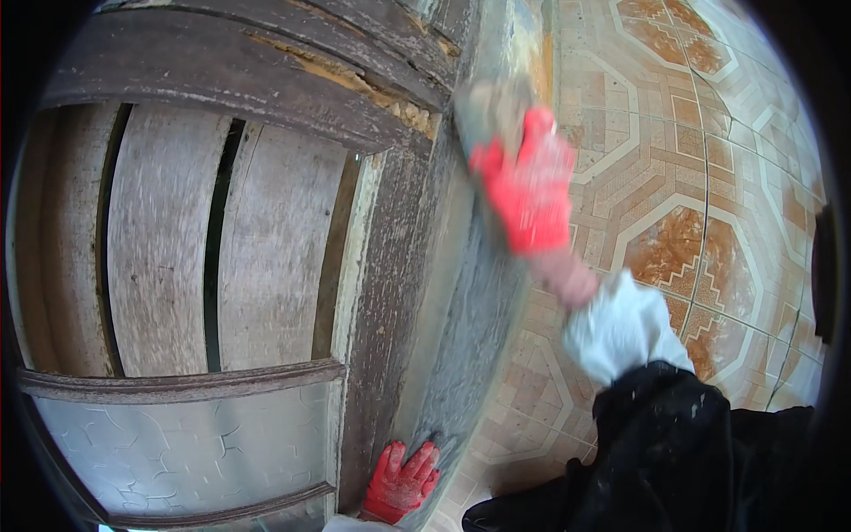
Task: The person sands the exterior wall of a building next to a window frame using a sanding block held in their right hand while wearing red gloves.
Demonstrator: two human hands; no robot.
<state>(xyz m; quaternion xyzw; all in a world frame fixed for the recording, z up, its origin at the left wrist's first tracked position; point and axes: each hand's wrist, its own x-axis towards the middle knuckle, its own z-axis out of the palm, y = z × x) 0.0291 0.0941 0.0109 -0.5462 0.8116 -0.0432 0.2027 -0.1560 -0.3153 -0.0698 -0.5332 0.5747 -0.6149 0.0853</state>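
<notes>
My right hand (pixel 532 177), in a red glove, is smeared by motion. It grips a grey-beige block-like pad (pixel 493 106), also blurred, whose exact kind I cannot make out. The pad lies against a narrow strip of grey plastered wall (pixel 474 275) beside the wooden frame. Lower down, my left hand (pixel 402 481), in a dusty red glove, rests on the same strip with its fingers spread and nothing held. Part of the strip's surface looks dark and smooth, and pale patches show near its upper end.
Worn dark wooden frame members (pixel 386 301) with peeling paint edge the strip on the left. Beyond them are wooden slats (pixel 164 239) with gaps and a patterned glass pane (pixel 195 448). Patterned brown tiles (pixel 691 239) cover the floor at right. A dark-clad leg (pixel 660 452) is at lower right.
</notes>
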